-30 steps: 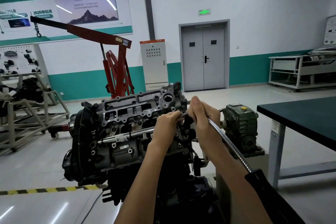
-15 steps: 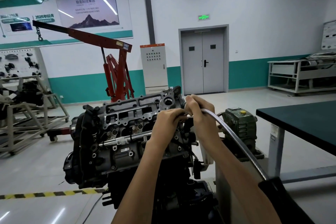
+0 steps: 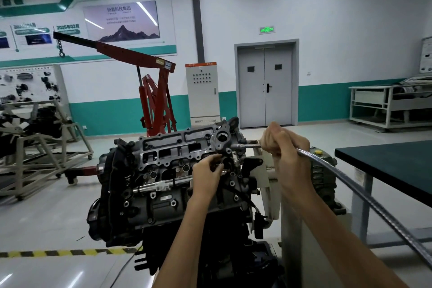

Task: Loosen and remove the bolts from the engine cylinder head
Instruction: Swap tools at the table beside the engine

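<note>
and we're looking at the grey cast-metal engine cylinder head (image 3: 177, 159), sitting on top of the dark engine block on its stand, centre of the floor, tilted so its open top faces us.

left hand (image 3: 207, 172) is in on the head's right end, fingers bent, tips by a dark round port just under the flanged opening. is it pinching something small there? cannot tell, the fingers cover it.

right hand (image 3: 281, 145) is up and off the head's right end, a tight fist wrapped round the long silver ridged metal handle (image 3: 374, 210). that handle runs from the fist down and out to the lower right, past the forearm.

between the fist and the end of the head there's a slim silver threaded rod (image 3: 247, 146), lying level, one end at the head, the other disappearing into the fist. bolt or tool extension? too small to say.

just beyond the right wrist, a green cast gearbox with a yellow cap (image 3: 323, 170). to the right, a dark green-topped workbench on grey legs (image 3: 385, 163). behind the engine, the red engine hoist (image 3: 159, 93), a pale grey electrical cabinet (image 3: 202, 93) and a grey double door (image 3: 265, 86). yellow-and-black floor tape (image 3: 46, 253) runs along lower left.
</note>
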